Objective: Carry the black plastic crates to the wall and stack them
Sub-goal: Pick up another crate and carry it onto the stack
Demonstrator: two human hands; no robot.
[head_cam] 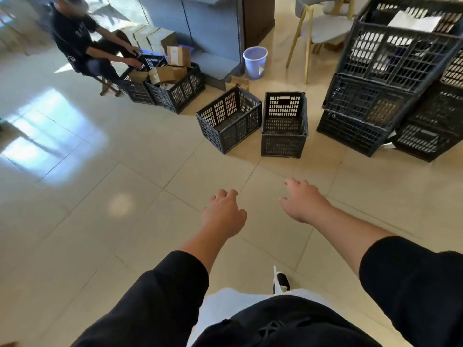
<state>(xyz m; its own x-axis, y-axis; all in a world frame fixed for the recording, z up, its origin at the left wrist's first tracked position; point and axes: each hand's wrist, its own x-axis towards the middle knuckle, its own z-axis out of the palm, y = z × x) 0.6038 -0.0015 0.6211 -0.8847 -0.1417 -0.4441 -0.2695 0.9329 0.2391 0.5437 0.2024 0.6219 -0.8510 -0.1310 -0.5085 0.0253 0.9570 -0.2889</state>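
Note:
Two empty black plastic crates stand side by side on the tiled floor ahead of me: one turned at an angle [229, 120] and one square to me [284, 125]. At the right, several more black crates are stacked in a leaning pile [375, 78]; the top one holds white paper. My left hand [223, 212] and my right hand [304, 200] are stretched forward over the bare floor, short of the two crates. Both have loosely curled fingers and hold nothing.
A person [82, 38] sits on a stool at the back left, handling a small crate above two crates filled with cardboard boxes [175, 88]. A lilac waste bin [255, 61], a grey counter [200, 23] and a wooden chair [318, 28] stand behind.

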